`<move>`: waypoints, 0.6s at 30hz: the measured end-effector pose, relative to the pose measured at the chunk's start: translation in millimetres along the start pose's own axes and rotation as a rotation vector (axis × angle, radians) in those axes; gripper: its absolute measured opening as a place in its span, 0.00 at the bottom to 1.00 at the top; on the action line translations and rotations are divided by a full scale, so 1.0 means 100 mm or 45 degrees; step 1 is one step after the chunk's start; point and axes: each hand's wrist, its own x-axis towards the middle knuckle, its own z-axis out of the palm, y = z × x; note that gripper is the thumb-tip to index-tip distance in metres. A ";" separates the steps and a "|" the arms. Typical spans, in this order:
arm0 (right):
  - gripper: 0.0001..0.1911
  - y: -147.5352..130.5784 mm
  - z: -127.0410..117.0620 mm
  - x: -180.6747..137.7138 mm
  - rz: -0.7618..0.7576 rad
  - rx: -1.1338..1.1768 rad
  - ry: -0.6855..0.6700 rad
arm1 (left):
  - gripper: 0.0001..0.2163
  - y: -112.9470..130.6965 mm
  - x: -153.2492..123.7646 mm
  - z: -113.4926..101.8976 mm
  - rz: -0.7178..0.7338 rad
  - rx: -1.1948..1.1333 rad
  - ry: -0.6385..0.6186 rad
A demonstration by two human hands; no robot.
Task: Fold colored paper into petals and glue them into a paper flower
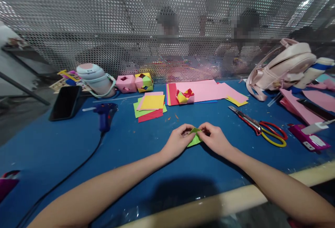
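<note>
A small green folded paper [195, 141] is held between my two hands, just above the blue table. On its left edge my left hand [180, 137] pinches with thumb and fingers. My right hand [212, 136] grips the paper's right side in the same way. Beyond my hands stands a partly built folded-paper piece [185, 96] in red, yellow and pink. To the left of it lies a stack of square paper sheets [151, 103] in yellow, pink, green and red.
Scissors [272, 134] and a box cutter [244, 116] lie to the right, near a purple power strip [310, 139]. At left are a blue glue gun [104, 116] with its cord, a phone [65, 102] and a bottle [95, 80]. A pink backpack [285, 64] stands behind.
</note>
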 end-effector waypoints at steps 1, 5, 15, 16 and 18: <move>0.03 0.00 0.01 0.00 -0.011 -0.012 0.003 | 0.08 -0.01 0.00 0.00 0.001 0.019 -0.007; 0.04 -0.02 0.02 -0.01 -0.060 -0.034 -0.021 | 0.05 -0.03 0.01 0.01 0.010 0.089 0.031; 0.04 -0.03 0.04 -0.03 -0.111 -0.108 -0.022 | 0.04 -0.02 0.00 0.02 -0.006 0.132 0.004; 0.05 -0.04 0.04 -0.04 -0.106 -0.105 -0.032 | 0.04 -0.03 0.00 0.02 -0.006 0.126 0.010; 0.08 -0.05 0.01 -0.04 -0.082 -0.084 -0.045 | 0.04 -0.04 0.00 0.01 -0.005 0.098 0.033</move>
